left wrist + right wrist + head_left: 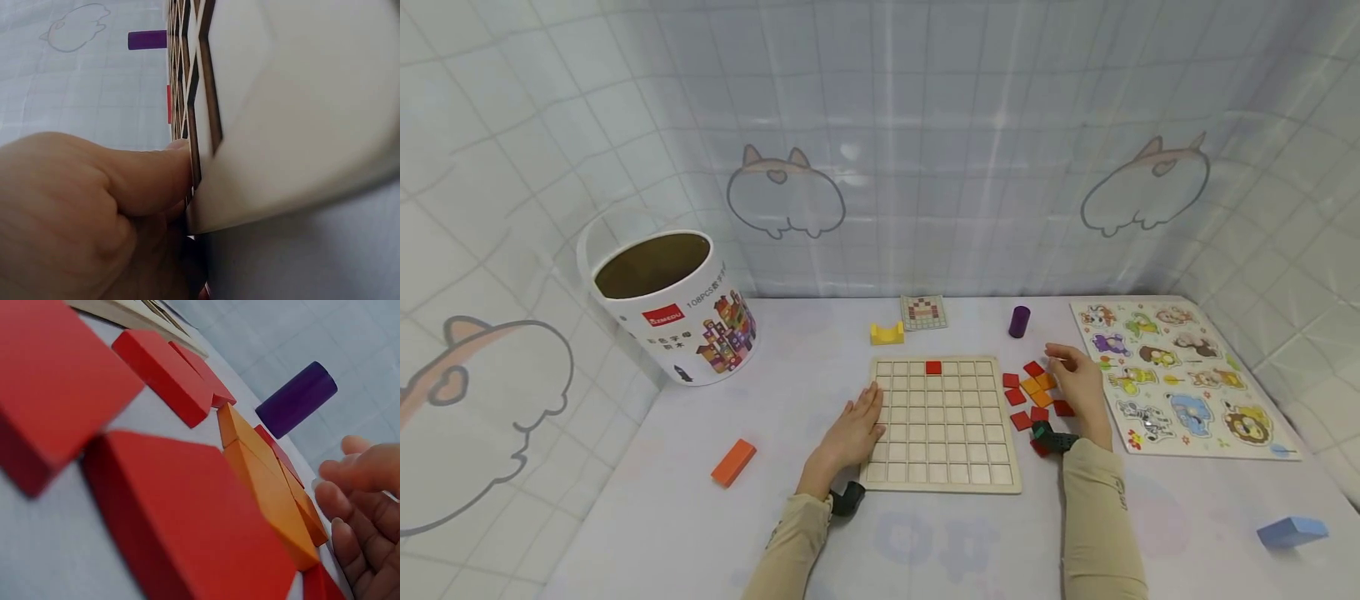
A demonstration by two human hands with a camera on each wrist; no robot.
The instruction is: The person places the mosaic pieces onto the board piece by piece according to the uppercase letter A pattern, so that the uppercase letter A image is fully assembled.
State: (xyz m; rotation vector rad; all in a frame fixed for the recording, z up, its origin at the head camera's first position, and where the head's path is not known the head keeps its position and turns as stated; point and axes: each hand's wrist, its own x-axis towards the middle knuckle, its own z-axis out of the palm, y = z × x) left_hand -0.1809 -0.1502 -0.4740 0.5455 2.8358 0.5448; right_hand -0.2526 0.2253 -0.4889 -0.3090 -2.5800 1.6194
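Note:
A wooden grid board [940, 487] lies flat on the table, with one red tile [933, 367] in its top row. My left hand [850, 431] rests along the board's left edge, fingers fairly straight; in the left wrist view its thumb [147, 181] touches the rim. My right hand [1081, 387] is over the right side of a loose group of tiles, its fingers loosely bent, and no tile shows in them. Orange tiles [269, 494] lie closest to those fingers, with several red tiles [187, 512] around them. Part of the right palm is out of view.
Behind the board are a pattern card [924, 312], a yellow arched block [887, 334] and a purple cylinder [1018, 322]. An animal puzzle board [1176, 379] lies right. A white bucket [677, 333] and an orange block [733, 462] are left; a blue block [1291, 532] stands front right.

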